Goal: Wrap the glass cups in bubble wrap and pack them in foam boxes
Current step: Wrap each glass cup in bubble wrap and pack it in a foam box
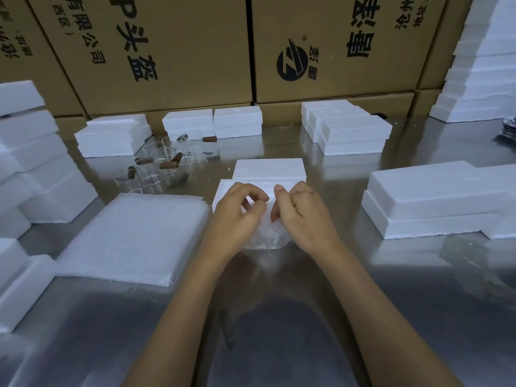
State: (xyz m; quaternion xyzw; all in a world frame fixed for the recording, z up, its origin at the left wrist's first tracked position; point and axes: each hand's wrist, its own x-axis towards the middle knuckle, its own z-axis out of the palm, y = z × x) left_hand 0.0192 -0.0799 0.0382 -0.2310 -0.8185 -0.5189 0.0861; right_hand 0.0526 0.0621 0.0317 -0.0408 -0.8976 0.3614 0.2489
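Stacked foam boxes (pixel 30 174) run off the left edge. Beside them lie a pile of bubble wrap sheets (pixel 134 233) and clear glass cups (pixel 156 169), their outlines faint. At centre, the left hand (pixel 234 216) and right hand (pixel 301 216) pinch a bubble-wrapped bundle (pixel 264 238) with curled fingers; its contents are hidden. It half covers an open foam box (pixel 268 171).

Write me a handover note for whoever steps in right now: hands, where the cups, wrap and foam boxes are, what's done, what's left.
Left hand and right hand: both pinch the bubble-wrapped bundle on the steel table, folding its top closed.
Open foam box: just behind the hands, its inside hidden.
Unwrapped glass cups: clustered far left, with brown stoppers.
Bubble wrap stack: left of the hands.
Done: bundle mostly wrapped.
Left: finish the fold, box it, then wrap the remaining cups.
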